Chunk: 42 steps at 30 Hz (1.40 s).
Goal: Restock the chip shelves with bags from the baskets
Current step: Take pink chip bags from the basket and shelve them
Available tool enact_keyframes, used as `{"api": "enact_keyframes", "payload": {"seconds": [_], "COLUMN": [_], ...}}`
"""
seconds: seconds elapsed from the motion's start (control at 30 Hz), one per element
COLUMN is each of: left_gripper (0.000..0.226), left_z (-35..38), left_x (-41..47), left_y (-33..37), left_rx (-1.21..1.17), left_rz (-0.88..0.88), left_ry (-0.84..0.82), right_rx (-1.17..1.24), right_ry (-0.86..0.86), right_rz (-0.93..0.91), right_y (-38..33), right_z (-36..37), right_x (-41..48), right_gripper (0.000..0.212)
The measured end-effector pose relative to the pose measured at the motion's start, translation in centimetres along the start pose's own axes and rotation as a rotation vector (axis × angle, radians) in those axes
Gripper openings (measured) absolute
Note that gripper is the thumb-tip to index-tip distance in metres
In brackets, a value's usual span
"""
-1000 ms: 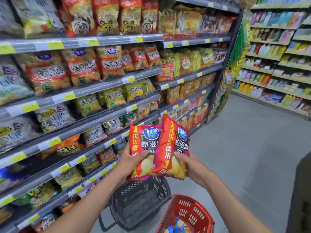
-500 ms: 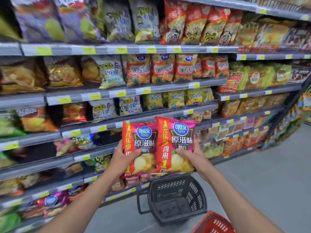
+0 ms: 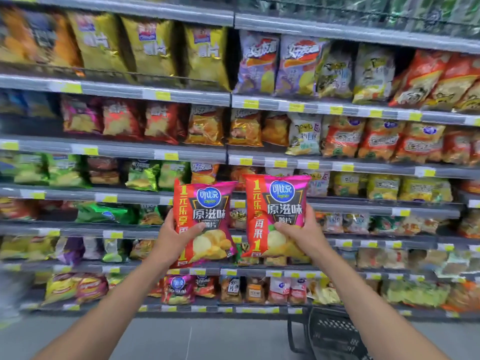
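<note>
I hold two matching red and magenta chip bags upright in front of the chip shelves (image 3: 181, 149). My left hand (image 3: 174, 240) grips the left bag (image 3: 205, 211) at its lower left, thumb across the front. My right hand (image 3: 304, 235) grips the right bag (image 3: 278, 203) at its lower right. The two bags are side by side with a small gap between them. A black basket (image 3: 335, 333) stands on the floor at the lower right, partly behind my right forearm; what it holds is hidden.
Several tiers of grey shelves packed with chip bags fill the view, with yellow price tags on their edges. Similar magenta bags (image 3: 179, 289) sit on the bottom shelf. Grey floor (image 3: 207, 339) lies below.
The view has swung left to face the shelves head-on. The two bags, which overlapped before, are now apart and raised higher. The red basket has left the view.
</note>
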<state>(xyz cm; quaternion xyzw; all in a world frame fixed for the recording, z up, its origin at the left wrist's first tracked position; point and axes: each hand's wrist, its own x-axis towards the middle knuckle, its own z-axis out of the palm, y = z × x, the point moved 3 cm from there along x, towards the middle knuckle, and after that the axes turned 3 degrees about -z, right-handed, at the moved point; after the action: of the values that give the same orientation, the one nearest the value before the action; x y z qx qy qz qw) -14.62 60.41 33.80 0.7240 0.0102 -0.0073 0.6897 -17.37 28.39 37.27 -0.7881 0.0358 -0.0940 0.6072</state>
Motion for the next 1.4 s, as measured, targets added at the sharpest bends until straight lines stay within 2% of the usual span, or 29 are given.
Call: {"api": "enact_keyframes", "payload": {"seconds": [0.13,0.23,0.5,0.6,0.63,0.7,0.8,0.9,1.0,1.2,1.33,1.4], "left_gripper": [0.054,0.058,0.061,0.077,0.077,0.062,0.061,0.064,0.056,0.055,0.06,0.058], "left_z": [-9.3,-15.6,-29.8,-34.7,-36.1,-38.9,-43.0,-46.8,-50.2,-56.4,-59.5,-60.8], "left_x": [-1.0,-2.5,-6.1,-6.9,-7.1,-7.1,-6.1,-4.2,-1.0,6.7,11.1,13.3], "left_y": [0.4,0.6,0.2,-0.3,-0.3,-0.3,-0.7,-0.5,0.2,2.1,2.5,2.3], "left_rx": [-0.009,-0.021,-0.043,-0.055,-0.056,-0.05,-0.057,-0.047,-0.03,-0.038,-0.038,-0.031], "left_rz": [0.013,0.02,0.033,0.026,0.022,0.028,0.033,0.046,0.051,0.099,0.116,0.118], "left_ry": [0.113,0.219,0.493,0.593,0.625,0.67,0.714,0.753,0.757,0.776,0.782,0.768], "right_rx": [0.032,0.045,0.091,0.121,0.13,0.162,0.183,0.2,0.215,0.222,0.201,0.185], "right_ry": [-0.084,-0.17,-0.385,-0.45,-0.47,-0.509,-0.577,-0.619,-0.661,-0.66,-0.67,-0.682], "right_rz": [-0.053,-0.075,-0.148,-0.17,-0.177,-0.189,-0.2,-0.203,-0.199,-0.204,-0.226,-0.217], "right_y": [-2.6,-4.7,-9.5,-10.7,-11.1,-12.0,-13.2,-14.0,-14.9,-16.9,-17.5,-17.4], "right_z": [8.4,14.5,30.2,35.9,37.8,41.5,46.8,51.6,56.3,64.5,68.6,70.1], "right_x": [0.6,1.2,3.7,4.9,5.2,6.0,7.4,9.9,12.9,20.4,23.9,25.3], "right_gripper": [0.086,0.095,0.088,0.087,0.088,0.093,0.103,0.097,0.087,0.087,0.062,0.056]}}
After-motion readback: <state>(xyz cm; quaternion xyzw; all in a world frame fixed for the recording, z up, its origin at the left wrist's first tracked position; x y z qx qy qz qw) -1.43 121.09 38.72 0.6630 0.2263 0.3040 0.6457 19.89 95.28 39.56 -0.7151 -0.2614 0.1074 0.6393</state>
